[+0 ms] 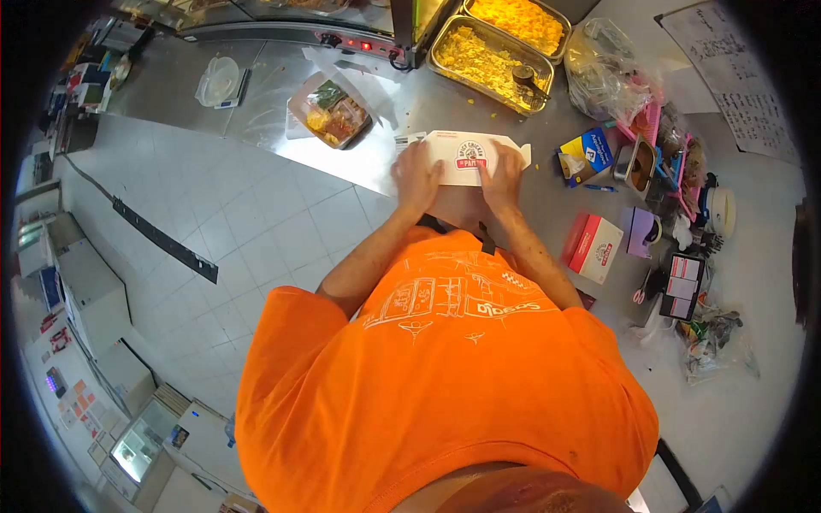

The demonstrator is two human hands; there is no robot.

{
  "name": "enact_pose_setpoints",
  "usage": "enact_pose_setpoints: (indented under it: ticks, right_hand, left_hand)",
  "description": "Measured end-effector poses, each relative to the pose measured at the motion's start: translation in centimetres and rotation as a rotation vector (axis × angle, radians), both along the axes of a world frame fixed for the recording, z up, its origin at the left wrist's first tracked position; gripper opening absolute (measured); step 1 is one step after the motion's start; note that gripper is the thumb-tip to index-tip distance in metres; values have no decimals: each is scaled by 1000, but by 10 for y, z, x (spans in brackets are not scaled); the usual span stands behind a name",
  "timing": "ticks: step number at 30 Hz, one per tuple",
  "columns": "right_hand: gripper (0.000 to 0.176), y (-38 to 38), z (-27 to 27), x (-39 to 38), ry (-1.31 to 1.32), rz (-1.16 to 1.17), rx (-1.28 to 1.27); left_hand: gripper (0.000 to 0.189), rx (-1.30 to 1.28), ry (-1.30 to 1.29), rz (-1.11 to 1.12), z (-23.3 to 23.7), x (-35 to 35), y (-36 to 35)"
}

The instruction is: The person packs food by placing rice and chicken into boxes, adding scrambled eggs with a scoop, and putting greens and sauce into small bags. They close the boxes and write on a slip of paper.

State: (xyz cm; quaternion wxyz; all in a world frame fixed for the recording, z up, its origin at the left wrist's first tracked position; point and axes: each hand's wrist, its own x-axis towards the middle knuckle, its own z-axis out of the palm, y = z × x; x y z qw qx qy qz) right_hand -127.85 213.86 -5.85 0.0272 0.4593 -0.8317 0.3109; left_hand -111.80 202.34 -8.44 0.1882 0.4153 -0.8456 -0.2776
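Observation:
A white printed cardboard sleeve (460, 147) with a red logo lies at the counter's near edge. At its left end my left hand (416, 178) grips it, thumb on the printed face and fingers around the far side. My right hand (502, 177) holds the right part the same way, its thumb just beside the logo. A small flap sticks out past the right hand. Left of the sleeve stands a takeaway food container (332, 111) with food and greens in it, its clear lid tilted up. The sleeve's underside is hidden.
Two metal trays of yellow food (479, 68) stand at the back, a scoop (524, 75) in the nearer one. To the right are a blue-yellow box (586, 157), a red-white carton (592, 248), a tape dispenser (641, 232) and plastic bags (609, 73). A clear tub (220, 79) sits far left.

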Motion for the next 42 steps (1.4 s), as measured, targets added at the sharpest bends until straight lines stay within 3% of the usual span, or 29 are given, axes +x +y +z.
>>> enact_pose_setpoints:
  ticks: [3,4,7,10,13,15,17,19,22,25,28,31,34,37,40,42]
  right_hand:
    - [69,-3,-15,6,-384,-265,-223]
    - [73,-1,-30,1,-625,-310,-247]
    - [69,5,-65,-14,-791,-345,-345]
    - [61,3,-51,-21,-1008,-350,-447]
    - [56,0,6,-32,-1134,-474,-176]
    - [54,8,8,-43,-1153,-412,-183]
    - [53,14,4,-54,-1194,-366,-201]
    - [52,18,-4,-61,-1261,-330,-220]
    - [51,18,-4,-61,-1191,-335,-156]
    - [49,16,4,-52,-1231,-350,-218]
    - [48,26,-22,-51,-988,-298,-80]
    - [50,34,-55,-46,-1218,-324,-288]
    - [58,43,-80,-43,-1158,-250,-323]
    - [60,45,-48,-45,-888,-314,-116]
    - [71,40,16,-48,-280,205,104]
    - [65,34,41,-48,-290,352,282]
  left_hand:
    - [59,231,17,85,-30,-23,12]
    - [61,498,-81,67,-35,-25,11]
    - [59,498,-34,17,-24,-17,5]
    - [57,516,-7,-52,-39,-11,-9]
    - [56,312,181,-3,-59,-4,-13]
    - [56,708,263,40,2,1,-20]
    - [57,921,306,55,31,0,-27]
    - [59,941,333,53,30,-3,-30]
    - [60,926,437,68,3,-8,-28]
    - [54,975,372,85,-8,-10,-25]
    - [51,785,477,-23,-44,-5,-14]
    - [46,438,278,-98,-41,5,-9]
    - [48,571,65,-101,-27,5,-15]
    - [59,372,55,-98,-8,-6,-21]
    - [77,-61,-48,-584,32,-20,-49]
    - [86,-35,-144,-838,39,-34,-61]
